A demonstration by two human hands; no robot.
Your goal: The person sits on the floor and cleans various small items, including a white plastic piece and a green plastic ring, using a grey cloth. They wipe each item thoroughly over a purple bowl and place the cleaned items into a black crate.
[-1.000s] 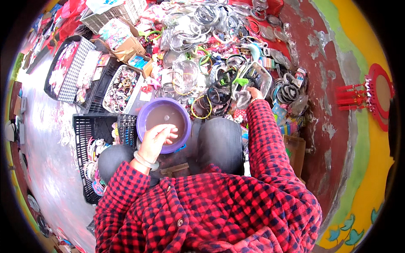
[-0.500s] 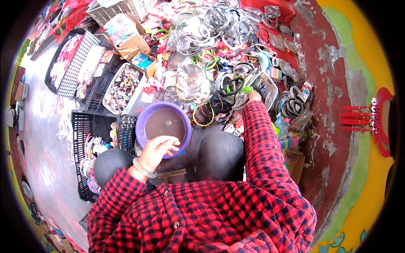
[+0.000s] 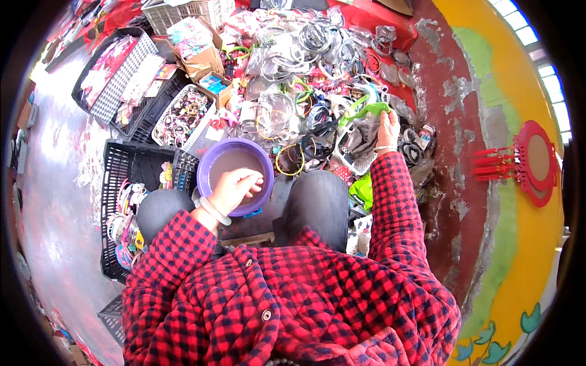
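Observation:
My right hand [image 3: 388, 129] grips a bright green headband [image 3: 366, 110] at one end, above a white basket [image 3: 343, 160] on the right side of the pile. Dark grey cloth [image 3: 364, 139] lies in that basket, just below the headband. Over the purple basin [image 3: 204, 172] of murky water is my left hand [image 3: 235, 188], its fingers bent in against the thumb. Whatever they may hold is too small or hidden to make out.
Bagged headbands and hoops [image 3: 287, 58] are heaped ahead. A white basket of hair ties [image 3: 182, 116] stands beyond the basin, left of the heap. Beside my left knee is a black crate [image 3: 112, 201] with hair accessories. A painted wall [image 3: 488, 140] runs along the right.
My right hand has risen from the pile and shifted right, lifting the green headband. My left hand stays over the basin, its fingers more bent. The view has shifted somewhat.

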